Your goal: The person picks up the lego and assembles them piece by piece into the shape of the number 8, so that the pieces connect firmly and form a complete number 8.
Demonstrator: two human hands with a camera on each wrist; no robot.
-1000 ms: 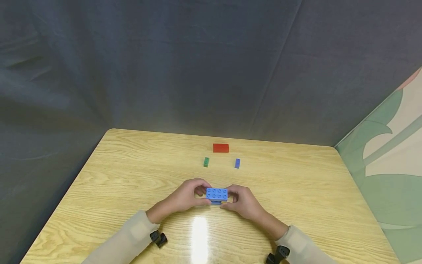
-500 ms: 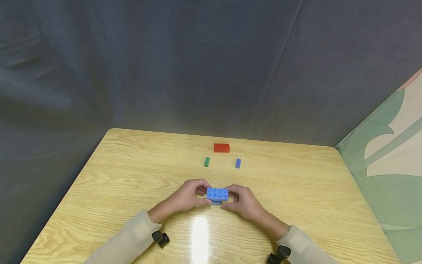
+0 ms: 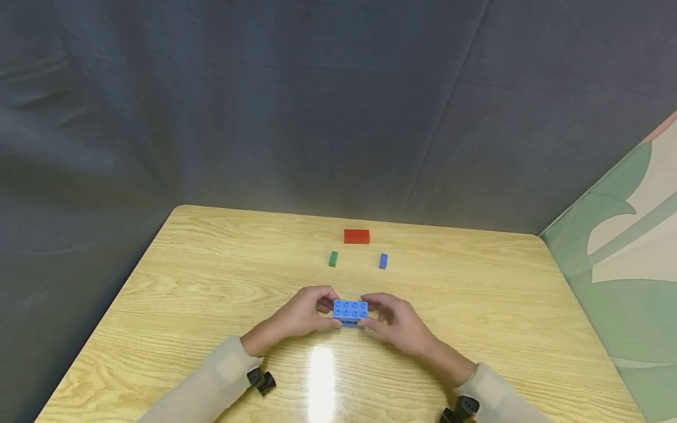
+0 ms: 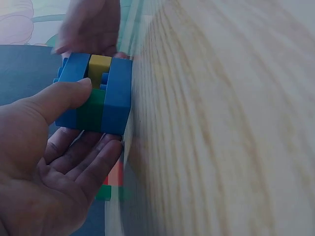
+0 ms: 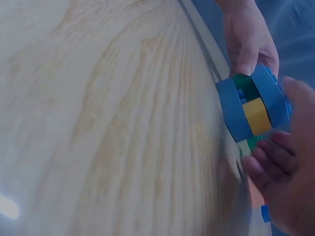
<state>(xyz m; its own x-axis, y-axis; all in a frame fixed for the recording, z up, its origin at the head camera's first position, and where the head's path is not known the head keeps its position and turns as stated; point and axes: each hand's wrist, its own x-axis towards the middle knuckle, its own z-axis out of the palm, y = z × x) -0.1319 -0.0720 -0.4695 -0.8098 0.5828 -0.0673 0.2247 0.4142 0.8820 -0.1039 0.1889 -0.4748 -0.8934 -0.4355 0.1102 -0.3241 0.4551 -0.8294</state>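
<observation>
Blue brick stack (image 3: 350, 311) sits on the near middle of the surface (image 3: 211, 294), gripped at its ends by my left hand (image 3: 304, 311) and right hand (image 3: 399, 323); yellow and green bricks show between its blue layers.

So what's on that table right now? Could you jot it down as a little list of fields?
surface: wooden table
held thing: block stack, blue bricks above and below, a green and a yellow brick between them
left hand: grips the stack's left end
right hand: grips the stack's right end
stack position: low over the table's near middle; whether it touches the wood cannot be told
loose pieces beyond: red brick, small green brick, small blue brick, all apart from each other
backdrop: dark cloth
</observation>
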